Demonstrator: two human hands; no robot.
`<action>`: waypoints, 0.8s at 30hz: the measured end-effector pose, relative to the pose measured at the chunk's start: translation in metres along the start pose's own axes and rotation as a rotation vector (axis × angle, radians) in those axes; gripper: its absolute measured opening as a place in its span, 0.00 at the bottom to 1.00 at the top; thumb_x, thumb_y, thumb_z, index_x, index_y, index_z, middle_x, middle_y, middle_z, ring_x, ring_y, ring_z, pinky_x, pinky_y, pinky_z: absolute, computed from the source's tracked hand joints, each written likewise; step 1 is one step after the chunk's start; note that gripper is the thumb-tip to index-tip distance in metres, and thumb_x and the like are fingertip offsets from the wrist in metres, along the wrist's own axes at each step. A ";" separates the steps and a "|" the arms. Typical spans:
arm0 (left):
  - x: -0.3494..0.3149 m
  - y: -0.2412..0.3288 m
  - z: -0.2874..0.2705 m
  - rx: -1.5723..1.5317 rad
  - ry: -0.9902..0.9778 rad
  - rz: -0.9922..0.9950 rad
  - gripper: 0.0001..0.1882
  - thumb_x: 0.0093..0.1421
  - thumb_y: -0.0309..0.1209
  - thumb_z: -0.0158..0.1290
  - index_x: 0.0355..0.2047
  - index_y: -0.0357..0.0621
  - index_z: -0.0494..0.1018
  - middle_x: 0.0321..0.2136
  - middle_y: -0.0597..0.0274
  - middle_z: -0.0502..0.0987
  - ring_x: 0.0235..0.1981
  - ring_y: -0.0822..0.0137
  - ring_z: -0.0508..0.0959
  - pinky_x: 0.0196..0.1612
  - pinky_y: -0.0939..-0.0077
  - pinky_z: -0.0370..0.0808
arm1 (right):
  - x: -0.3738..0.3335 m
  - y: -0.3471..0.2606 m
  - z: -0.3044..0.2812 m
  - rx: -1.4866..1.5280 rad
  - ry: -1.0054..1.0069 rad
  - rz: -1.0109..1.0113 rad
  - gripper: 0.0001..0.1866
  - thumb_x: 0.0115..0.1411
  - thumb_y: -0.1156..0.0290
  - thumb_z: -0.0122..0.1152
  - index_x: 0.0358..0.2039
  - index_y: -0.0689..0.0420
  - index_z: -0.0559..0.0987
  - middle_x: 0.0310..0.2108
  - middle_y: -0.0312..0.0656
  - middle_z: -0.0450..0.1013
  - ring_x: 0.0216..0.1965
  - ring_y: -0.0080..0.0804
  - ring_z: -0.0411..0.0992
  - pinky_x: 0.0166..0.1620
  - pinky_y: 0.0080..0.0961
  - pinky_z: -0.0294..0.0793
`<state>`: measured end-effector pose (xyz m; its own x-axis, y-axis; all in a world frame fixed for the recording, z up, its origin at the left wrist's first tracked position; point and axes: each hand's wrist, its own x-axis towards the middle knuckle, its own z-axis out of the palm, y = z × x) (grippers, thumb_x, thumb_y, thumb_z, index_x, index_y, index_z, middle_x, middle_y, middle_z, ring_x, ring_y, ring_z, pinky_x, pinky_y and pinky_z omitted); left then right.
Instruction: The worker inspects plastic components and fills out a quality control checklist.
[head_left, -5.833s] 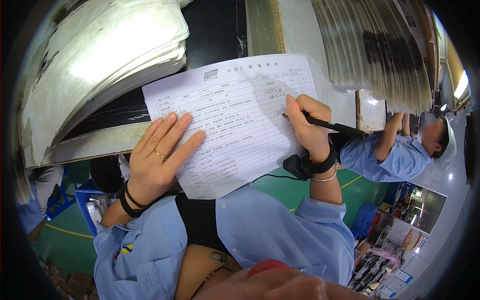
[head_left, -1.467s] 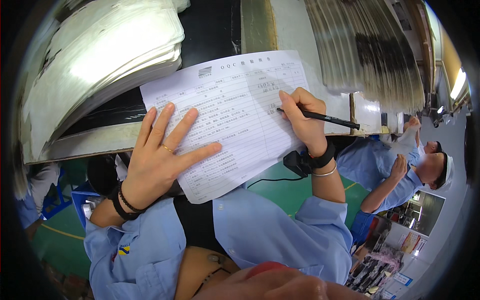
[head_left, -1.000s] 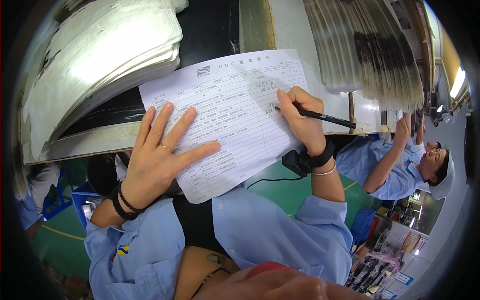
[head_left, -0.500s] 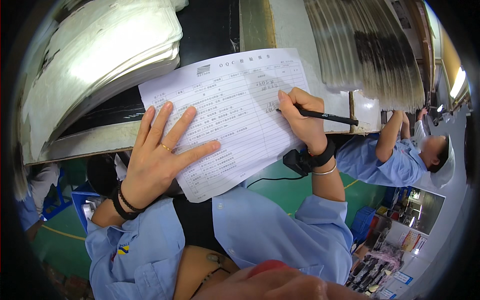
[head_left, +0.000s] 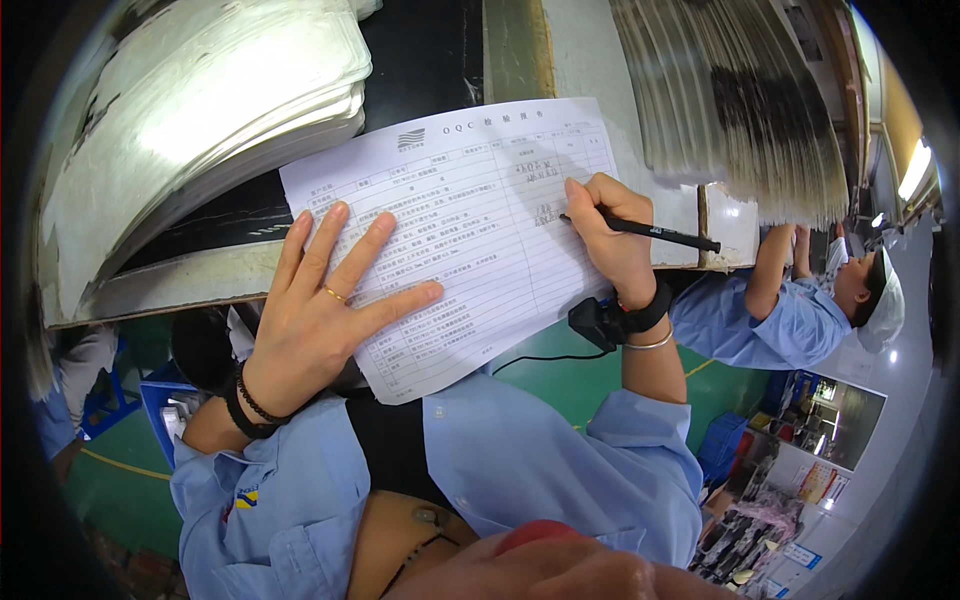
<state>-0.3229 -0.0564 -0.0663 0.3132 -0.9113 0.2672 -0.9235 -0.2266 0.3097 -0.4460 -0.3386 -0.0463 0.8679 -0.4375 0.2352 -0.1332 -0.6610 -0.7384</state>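
Observation:
A printed form (head_left: 470, 310) with ruled lines lies tilted on the workbench, its lower part hanging over the front edge. My left hand (head_left: 325, 305) rests flat on its left side with the fingers spread. In my right hand (head_left: 618, 240) is a black pen (head_left: 680, 238), pinched between thumb and fingers. The pen's tip is at the right-hand column, beside a short handwritten entry (head_left: 548, 214). Another handwritten entry (head_left: 540, 172) stands above it in the same column.
White sheets (head_left: 230, 90) are piled at the left of the bench. A tall stack of thin boards or sheets (head_left: 730, 110) stands at the right. Beyond it a person in a blue shirt (head_left: 770, 325) works. A black cable (head_left: 550, 357) runs from my right wrist device (head_left: 597, 322).
The pen tip has shifted slightly right along the lower entry, where a few more strokes show. My left hand keeps its place. The person at the right has moved a little.

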 end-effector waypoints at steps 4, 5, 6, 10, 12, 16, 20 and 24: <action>0.000 0.001 0.000 0.001 0.002 0.003 0.25 0.47 0.33 0.61 0.46 0.80 0.76 0.61 0.59 0.62 0.63 0.46 0.59 0.65 0.48 0.51 | -0.001 0.001 0.001 0.009 0.010 -0.005 0.16 0.56 0.75 0.60 0.15 0.62 0.66 0.12 0.32 0.55 0.17 0.16 0.51 0.19 0.19 0.51; -0.001 0.001 0.000 0.000 0.002 0.004 0.25 0.47 0.33 0.61 0.46 0.80 0.76 0.61 0.59 0.62 0.63 0.46 0.59 0.65 0.48 0.51 | -0.001 0.001 0.001 0.006 0.005 -0.009 0.16 0.56 0.75 0.60 0.15 0.62 0.66 0.12 0.32 0.55 0.17 0.16 0.51 0.19 0.19 0.51; -0.001 0.001 0.000 -0.001 -0.001 0.001 0.25 0.47 0.33 0.61 0.45 0.79 0.76 0.61 0.59 0.62 0.63 0.46 0.59 0.65 0.48 0.51 | -0.001 0.001 0.001 0.004 0.001 -0.014 0.16 0.56 0.75 0.60 0.15 0.62 0.66 0.12 0.32 0.55 0.16 0.16 0.51 0.19 0.19 0.51; -0.001 0.000 0.000 -0.011 -0.001 -0.003 0.25 0.47 0.33 0.61 0.45 0.79 0.77 0.61 0.59 0.62 0.63 0.46 0.59 0.65 0.48 0.51 | -0.002 0.003 0.002 0.001 0.005 -0.006 0.16 0.56 0.75 0.60 0.15 0.62 0.66 0.12 0.32 0.55 0.16 0.16 0.51 0.19 0.19 0.51; -0.001 0.001 0.000 -0.009 -0.001 -0.004 0.25 0.46 0.33 0.61 0.45 0.79 0.76 0.61 0.59 0.62 0.63 0.46 0.58 0.65 0.48 0.51 | -0.001 0.001 0.002 0.004 -0.015 -0.011 0.16 0.56 0.75 0.60 0.15 0.62 0.66 0.12 0.33 0.55 0.16 0.16 0.51 0.19 0.19 0.51; -0.001 0.002 0.000 -0.010 -0.009 -0.006 0.26 0.46 0.33 0.62 0.46 0.80 0.76 0.61 0.59 0.62 0.63 0.47 0.58 0.65 0.48 0.51 | -0.002 -0.002 0.000 -0.025 0.016 -0.026 0.16 0.56 0.76 0.60 0.15 0.62 0.66 0.12 0.33 0.55 0.16 0.16 0.51 0.19 0.19 0.52; -0.001 -0.001 0.002 -0.001 0.013 0.003 0.26 0.46 0.34 0.63 0.46 0.80 0.76 0.62 0.60 0.61 0.63 0.47 0.58 0.65 0.48 0.50 | -0.001 0.001 0.001 -0.019 0.024 -0.013 0.16 0.56 0.76 0.60 0.15 0.63 0.65 0.12 0.34 0.55 0.16 0.16 0.51 0.19 0.20 0.52; -0.003 0.000 0.002 0.005 0.005 0.000 0.26 0.46 0.34 0.63 0.46 0.80 0.76 0.62 0.60 0.61 0.63 0.47 0.58 0.65 0.48 0.51 | -0.001 0.000 0.001 -0.041 0.041 -0.004 0.16 0.56 0.77 0.59 0.15 0.62 0.64 0.12 0.33 0.54 0.17 0.16 0.51 0.19 0.20 0.52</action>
<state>-0.3239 -0.0540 -0.0690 0.3145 -0.9095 0.2718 -0.9244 -0.2283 0.3055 -0.4462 -0.3375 -0.0472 0.8483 -0.4587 0.2646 -0.1496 -0.6869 -0.7112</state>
